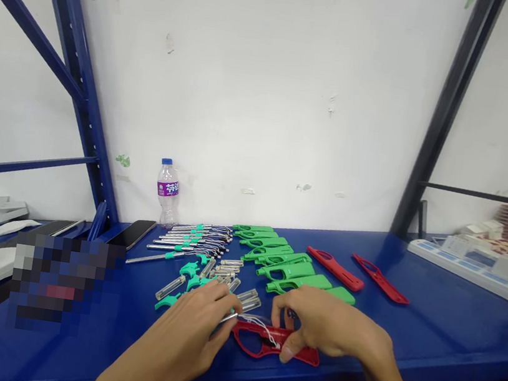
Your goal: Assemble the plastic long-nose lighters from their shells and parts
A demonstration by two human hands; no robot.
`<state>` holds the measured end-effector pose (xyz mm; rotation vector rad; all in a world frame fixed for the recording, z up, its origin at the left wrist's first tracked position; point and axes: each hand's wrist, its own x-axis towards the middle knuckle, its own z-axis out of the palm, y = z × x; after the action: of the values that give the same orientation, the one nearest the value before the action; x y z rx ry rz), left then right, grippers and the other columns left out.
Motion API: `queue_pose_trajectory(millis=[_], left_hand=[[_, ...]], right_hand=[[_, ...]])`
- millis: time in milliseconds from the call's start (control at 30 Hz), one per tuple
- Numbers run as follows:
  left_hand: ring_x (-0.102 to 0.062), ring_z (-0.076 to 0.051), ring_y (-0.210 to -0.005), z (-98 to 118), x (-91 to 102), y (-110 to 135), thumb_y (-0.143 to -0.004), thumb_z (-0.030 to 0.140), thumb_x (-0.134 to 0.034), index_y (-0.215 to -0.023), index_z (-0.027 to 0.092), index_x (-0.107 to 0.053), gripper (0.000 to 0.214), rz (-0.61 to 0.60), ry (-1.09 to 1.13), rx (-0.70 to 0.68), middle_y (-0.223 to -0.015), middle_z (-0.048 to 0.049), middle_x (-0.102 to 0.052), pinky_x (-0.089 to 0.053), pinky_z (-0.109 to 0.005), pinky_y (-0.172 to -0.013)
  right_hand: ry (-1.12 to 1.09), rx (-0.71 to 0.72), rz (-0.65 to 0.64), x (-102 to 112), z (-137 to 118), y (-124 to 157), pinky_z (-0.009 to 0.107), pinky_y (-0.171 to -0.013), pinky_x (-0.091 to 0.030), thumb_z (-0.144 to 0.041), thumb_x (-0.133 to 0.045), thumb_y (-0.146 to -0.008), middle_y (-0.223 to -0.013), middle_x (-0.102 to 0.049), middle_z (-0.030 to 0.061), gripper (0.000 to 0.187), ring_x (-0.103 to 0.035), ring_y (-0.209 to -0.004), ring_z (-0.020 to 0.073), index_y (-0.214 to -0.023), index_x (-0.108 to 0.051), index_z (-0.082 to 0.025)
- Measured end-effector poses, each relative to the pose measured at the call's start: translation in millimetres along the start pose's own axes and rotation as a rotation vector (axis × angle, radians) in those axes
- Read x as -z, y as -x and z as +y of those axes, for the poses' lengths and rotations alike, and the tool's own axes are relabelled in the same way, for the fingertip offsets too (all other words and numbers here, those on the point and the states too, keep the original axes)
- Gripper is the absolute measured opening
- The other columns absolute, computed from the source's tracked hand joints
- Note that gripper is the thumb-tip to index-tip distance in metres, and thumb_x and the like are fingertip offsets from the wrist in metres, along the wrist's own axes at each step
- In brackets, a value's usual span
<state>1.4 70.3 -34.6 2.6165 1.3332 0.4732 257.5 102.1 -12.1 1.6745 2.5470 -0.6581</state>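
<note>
"First item?"
"Your left hand [198, 315]: pinching a metal rod [229, 317]. White wires [263, 325]: probably soft, fragile."
"Next?"
"Red shell [307, 356], near the table [434, 323]'s front edge: likely light, stiff; take its rims. Your right hand [325, 323]: clamped on it."

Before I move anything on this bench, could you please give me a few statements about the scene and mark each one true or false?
1. The left hand grips the bottle. False: it holds a thin metal rod, and the bottle stands by the wall.
2. The right hand's thumb is on a red shell. True.
3. White wires run over that red shell. True.
4. Two other red shells lie left of the green shells. False: they lie to the right.
5. The bottle's cap is blue. True.
</note>
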Motion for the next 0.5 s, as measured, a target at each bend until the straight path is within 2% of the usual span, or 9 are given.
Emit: queue_pose_trajectory(millis=[133,233,333,500], left_hand=[[-0.064,-0.024,-0.102,1,-1.2,-1,-0.108,0.016,-0.046,-0.105,0.025,-0.063,0.02,0.057,-0.015,-0.054,-0.109,-0.003,-0.066,-0.049,-0.038,-0.088],[-0.063,-0.024,-0.1,-5,-0.5,-3,-0.108,0.017,-0.043,-0.108,0.024,-0.062,0.021,0.151,-0.048,-0.116,-0.107,-0.0039,-0.066,-0.05,-0.039,-0.09],[-0.064,-0.024,-0.099,-22,6.0,-1,-0.11,0.023,-0.041,-0.11,0.024,-0.062,0.021,0.269,-0.082,-0.123,-0.106,-0.0042,-0.067,-0.05,-0.037,-0.085],[-0.065,-0.024,-0.107,-62,25.9,6,-0.111,0.04,-0.042,-0.114,0.027,-0.064,0.026,0.385,-0.151,0.015,-0.112,-0.0036,-0.069,-0.051,-0.035,-0.091]], right_hand=[[0.007,0.011,0.007,-1,1,-1,0.027,-0.058,-0.029,-0.039,-0.096,-0.072,-0.076,-0.063,-0.0054,0.032,-0.058,-0.072,0.0172,-0.095,-0.076,-0.03],[0.012,-0.002,0.007,-1,2,-1,0.027,-0.059,-0.029,-0.037,-0.096,-0.072,-0.077,-0.063,-0.005,0.033,-0.059,-0.075,0.018,-0.096,-0.076,-0.03],[0.004,-0.014,0.004,-1,3,0,0.027,-0.058,-0.029,-0.038,-0.096,-0.071,-0.079,-0.065,-0.0041,0.034,-0.061,-0.074,0.0187,-0.097,-0.076,-0.03],[-0.033,-0.022,0.005,0,1,1,0.026,-0.057,-0.03,-0.036,-0.097,-0.069,-0.082,-0.067,-0.0048,0.033,-0.061,-0.075,0.017,-0.093,-0.076,-0.028]])
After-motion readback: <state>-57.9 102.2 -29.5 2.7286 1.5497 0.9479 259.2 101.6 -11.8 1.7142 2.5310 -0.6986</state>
